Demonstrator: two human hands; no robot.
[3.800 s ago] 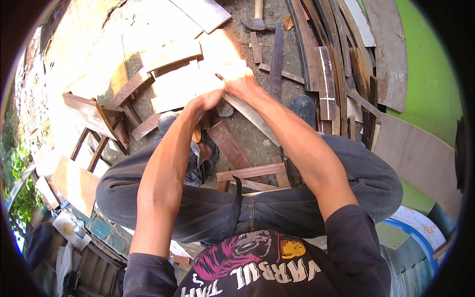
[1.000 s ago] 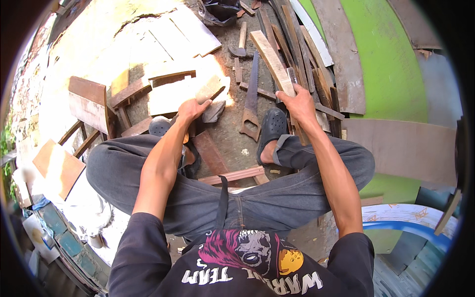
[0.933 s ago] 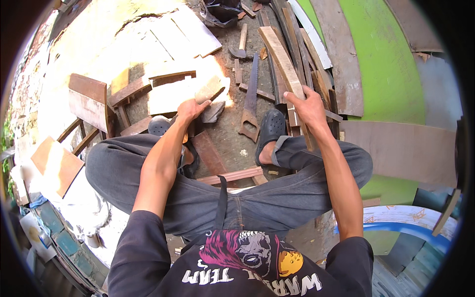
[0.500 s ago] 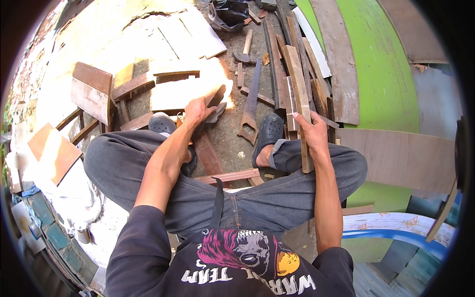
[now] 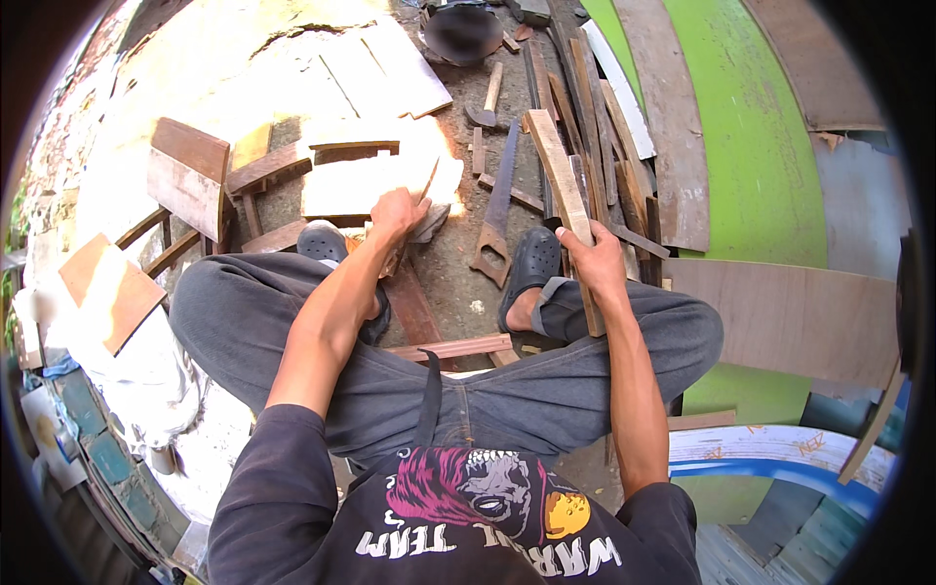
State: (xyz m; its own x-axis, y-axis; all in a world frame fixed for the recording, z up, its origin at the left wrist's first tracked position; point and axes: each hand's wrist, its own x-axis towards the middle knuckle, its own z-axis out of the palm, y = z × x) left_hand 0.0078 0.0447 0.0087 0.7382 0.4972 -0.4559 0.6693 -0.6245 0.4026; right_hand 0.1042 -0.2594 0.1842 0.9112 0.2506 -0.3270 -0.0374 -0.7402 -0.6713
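My right hand (image 5: 597, 261) is wrapped round the lower part of a long wooden strip (image 5: 558, 171). The strip tilts with its far end to the left, its near end by my right knee. Over by my left shoe, my left hand (image 5: 396, 214) is closed on a small thin piece of wood (image 5: 430, 179), seen almost edge-on. A crumpled-looking grey thing (image 5: 429, 224) lies just below that hand; its kind is unclear. Between my feet and farther off rests a handsaw (image 5: 497, 205) with a wooden handle, and beyond it a hammer (image 5: 487, 97).
A stack of long wooden strips (image 5: 634, 185) lies to the right, beside a green board (image 5: 741, 146). Wooden frame pieces (image 5: 263, 171) and a flat board (image 5: 185, 175) sit at the left. A pinkish wood strip (image 5: 453, 346) lies before my lap.
The strip in my right hand has swung its far end leftward, away from the stack. The thin piece in my left hand has turned from its dark flat face to nearly edge-on.
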